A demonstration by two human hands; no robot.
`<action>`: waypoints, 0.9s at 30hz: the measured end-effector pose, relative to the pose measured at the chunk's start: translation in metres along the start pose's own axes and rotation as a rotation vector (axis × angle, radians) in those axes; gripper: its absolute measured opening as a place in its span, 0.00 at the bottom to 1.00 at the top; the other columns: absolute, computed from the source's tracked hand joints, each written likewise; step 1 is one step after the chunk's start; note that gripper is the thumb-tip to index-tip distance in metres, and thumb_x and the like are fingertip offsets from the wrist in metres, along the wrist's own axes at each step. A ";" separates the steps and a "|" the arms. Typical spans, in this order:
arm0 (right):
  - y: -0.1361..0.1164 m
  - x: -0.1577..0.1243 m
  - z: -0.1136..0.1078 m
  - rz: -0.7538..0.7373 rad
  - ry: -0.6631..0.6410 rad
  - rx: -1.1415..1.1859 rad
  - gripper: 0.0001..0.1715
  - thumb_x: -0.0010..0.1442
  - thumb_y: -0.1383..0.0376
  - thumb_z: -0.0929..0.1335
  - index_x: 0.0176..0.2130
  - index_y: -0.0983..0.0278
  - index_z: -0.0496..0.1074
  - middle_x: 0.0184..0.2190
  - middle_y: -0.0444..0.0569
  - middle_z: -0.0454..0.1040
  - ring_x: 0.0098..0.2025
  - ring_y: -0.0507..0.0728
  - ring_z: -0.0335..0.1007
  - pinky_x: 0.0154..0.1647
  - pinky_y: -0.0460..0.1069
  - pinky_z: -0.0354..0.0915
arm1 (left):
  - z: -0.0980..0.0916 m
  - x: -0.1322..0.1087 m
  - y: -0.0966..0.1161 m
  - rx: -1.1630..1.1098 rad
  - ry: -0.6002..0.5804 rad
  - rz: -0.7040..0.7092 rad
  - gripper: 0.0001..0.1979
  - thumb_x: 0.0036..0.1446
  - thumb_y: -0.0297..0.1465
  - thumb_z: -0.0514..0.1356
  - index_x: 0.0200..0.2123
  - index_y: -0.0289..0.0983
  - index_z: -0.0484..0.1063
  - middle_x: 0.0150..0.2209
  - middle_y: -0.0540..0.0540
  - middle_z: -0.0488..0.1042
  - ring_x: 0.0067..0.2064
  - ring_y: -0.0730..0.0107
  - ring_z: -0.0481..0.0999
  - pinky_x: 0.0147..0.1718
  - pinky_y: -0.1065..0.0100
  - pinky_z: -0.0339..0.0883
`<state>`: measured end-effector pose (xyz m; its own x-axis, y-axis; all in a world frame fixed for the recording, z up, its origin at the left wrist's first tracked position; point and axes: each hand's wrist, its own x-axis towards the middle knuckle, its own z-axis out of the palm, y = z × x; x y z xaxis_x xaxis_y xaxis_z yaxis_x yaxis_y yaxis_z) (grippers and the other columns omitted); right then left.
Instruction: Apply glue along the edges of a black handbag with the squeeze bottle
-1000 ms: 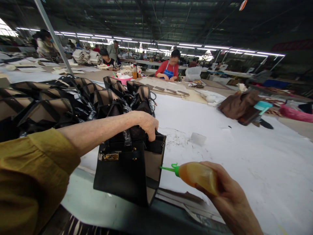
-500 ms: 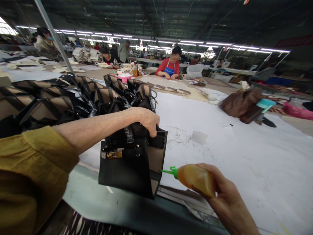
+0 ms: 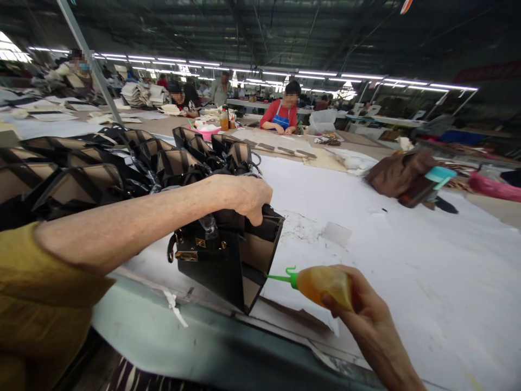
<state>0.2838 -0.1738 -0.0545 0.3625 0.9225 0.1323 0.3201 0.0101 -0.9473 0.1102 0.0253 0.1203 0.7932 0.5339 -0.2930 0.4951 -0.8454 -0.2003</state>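
My left hand is closed on the upper edge of a black handbag, which stands tilted at the table's front edge. The bag has gold clasps on its front, and its beige-and-black side faces right. My left fingertips are partly hidden behind the hand. In my right hand is a squeeze bottle of amber liquid with a green nozzle. The bottle lies nearly level, and its nozzle tip meets the side edge of the bag, low down.
Several black-and-beige bags crowd the table on the left. White paper covers the tabletop. A brown bundle lies at the right, with a turquoise item on it. Across the table sits a person in red. A metal pole rises at left.
The handbag has turned and tilted, its lower corner shifting right and up. My left hand moved slightly right with it. The bottle nozzle has stayed near the bag's side edge.
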 end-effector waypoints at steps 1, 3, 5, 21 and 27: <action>0.001 0.001 0.000 0.022 0.003 0.042 0.29 0.52 0.47 0.71 0.47 0.57 0.62 0.34 0.43 0.69 0.32 0.55 0.63 0.27 0.47 0.62 | -0.003 -0.001 -0.002 0.005 0.014 -0.011 0.15 0.42 0.33 0.62 0.35 0.33 0.75 0.25 0.46 0.71 0.29 0.65 0.70 0.24 0.69 0.57; 0.002 0.004 -0.001 0.060 -0.002 0.139 0.30 0.53 0.48 0.71 0.47 0.59 0.61 0.33 0.44 0.69 0.31 0.56 0.63 0.24 0.46 0.62 | -0.011 -0.004 -0.006 0.001 0.042 -0.042 0.16 0.42 0.34 0.62 0.36 0.34 0.75 0.25 0.48 0.70 0.31 0.65 0.70 0.27 0.69 0.58; 0.002 0.008 -0.002 0.079 -0.012 0.220 0.30 0.53 0.49 0.71 0.48 0.60 0.60 0.33 0.46 0.70 0.30 0.57 0.64 0.24 0.47 0.62 | -0.021 -0.006 -0.008 0.007 0.060 -0.080 0.16 0.42 0.34 0.62 0.37 0.35 0.75 0.26 0.48 0.70 0.33 0.63 0.71 0.31 0.68 0.60; 0.022 0.043 0.019 0.032 0.075 0.273 0.31 0.53 0.47 0.71 0.47 0.62 0.61 0.35 0.46 0.69 0.31 0.57 0.64 0.28 0.50 0.61 | 0.025 0.008 0.009 0.028 0.131 -0.201 0.16 0.47 0.29 0.58 0.40 0.30 0.74 0.39 0.32 0.75 0.44 0.48 0.74 0.39 0.58 0.68; 0.029 0.054 0.026 -0.016 0.110 0.184 0.30 0.54 0.47 0.71 0.48 0.60 0.60 0.37 0.45 0.68 0.34 0.56 0.62 0.28 0.48 0.64 | 0.031 0.011 0.012 -0.036 0.128 -0.226 0.17 0.45 0.29 0.59 0.41 0.31 0.74 0.38 0.33 0.75 0.44 0.49 0.74 0.40 0.59 0.69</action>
<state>0.2901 -0.1142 -0.0826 0.4551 0.8742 0.1692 0.1647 0.1041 -0.9808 0.1138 0.0210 0.0861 0.6985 0.7049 -0.1230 0.6751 -0.7062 -0.2135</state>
